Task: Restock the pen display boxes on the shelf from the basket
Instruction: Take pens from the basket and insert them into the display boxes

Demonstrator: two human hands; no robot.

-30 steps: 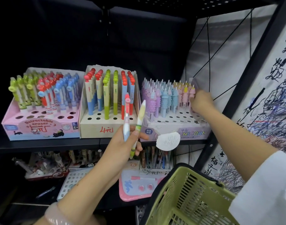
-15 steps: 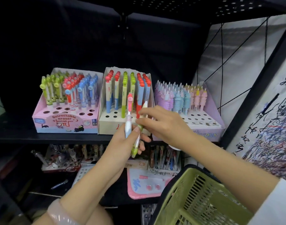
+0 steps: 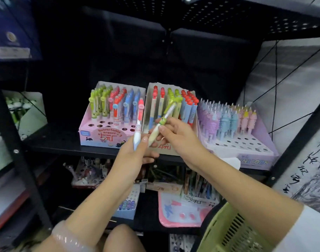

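**Green-topped pen passed from left hand to right, ahead of shelving**

Item 1. Green-topped pen (image 3: pixel 162 122): now pinched near its lower barrel by the fingers of the right hand (image 3: pixel 177 137), tilted with its green cap up and to the right, in front of the middle display box (image 3: pixel 156 148). Half a second ago it was gripped in the left hand alongside the red one; a second ago the right hand was away at the purple box. The transfer is judged complete or nearly so.

Item 2. Red-topped pen (image 3: pixel 138 124): held upright in the left hand (image 3: pixel 135 151), thumb and fingers curled round its white lower barrel, in front of the seam between the pink box and the middle box.

Item 3. Pink display box (image 3: pixel 93 135): leftmost on the shelf (image 3: pixel 61 142); empty holes are seen in its front rows.

Item 4. Middle display box: marked in red on its front; its front rows are hidden behind the hands.

Item 5. Purple display box (image 3: pixel 255 159): rightmost; several front holes empty.

Item 6. Basket (image 3: pixel 226 231): green, at lower right by the right forearm; contents cannot be seen.

Assessment: each hand now carries one pen, so the green pen is freed for seating in a matching hole; two pens at least are not yet shelved.
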